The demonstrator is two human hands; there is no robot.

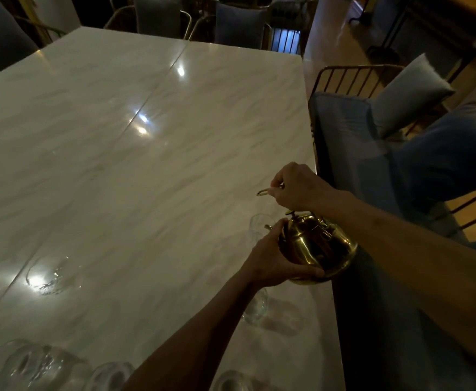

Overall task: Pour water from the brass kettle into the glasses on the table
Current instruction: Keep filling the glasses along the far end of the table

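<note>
A round brass kettle (318, 246) hangs just above the right edge of the marble table (146, 142), tilted with its spout toward a clear glass (258, 225). My right hand (296, 187) grips the kettle's thin handle from above. My left hand (276, 258) cups the kettle's body from the left and below. A second clear glass (256, 307) stands on the table just under my left wrist. Another glass (52, 276) stands at the left, and several more glasses (33, 365) line the near edge. Whether water is flowing is too dim to tell.
Blue cushioned chairs with metal frames (344, 131) stand right against the table's right side, one with a grey pillow (412, 94). More chairs (239, 21) stand beyond the far edge. The table's wide middle is bare marble with light glare.
</note>
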